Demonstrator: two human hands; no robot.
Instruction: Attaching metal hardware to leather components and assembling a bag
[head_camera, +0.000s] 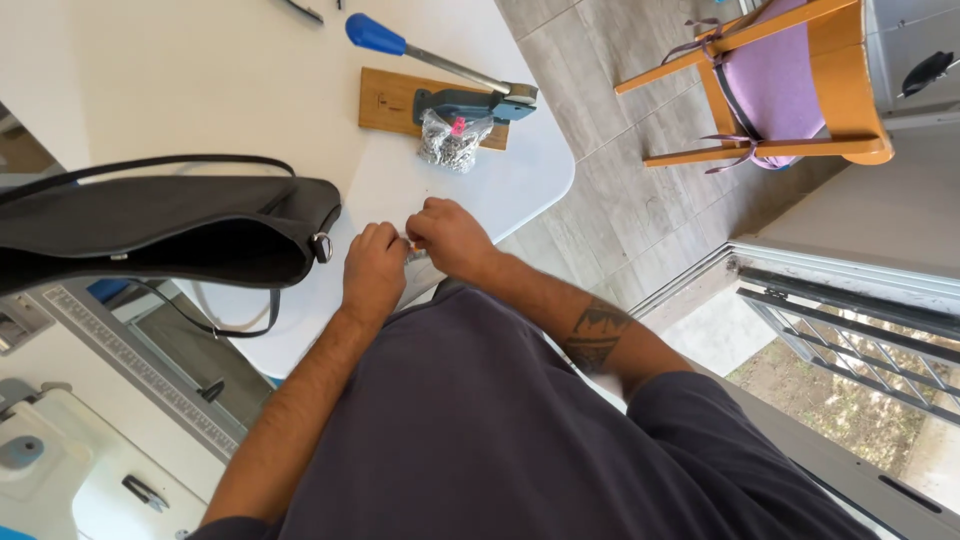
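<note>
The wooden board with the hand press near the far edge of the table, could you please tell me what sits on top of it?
On the wooden board stands a grey hand press with a blue-handled lever. A clear bag of small metal parts leans against its front, hiding the board's near edge there.

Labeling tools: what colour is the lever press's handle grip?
Blue handle grip; head view shows it.

both hands (410, 255) meet at the near edge of the tabletop (200, 70); bag (160, 230) lies just left of them; packet of small parts (452, 140) further ahead, resting against the lever press (450, 85); chair (780, 85) far right on the floor (600, 170)
</note>
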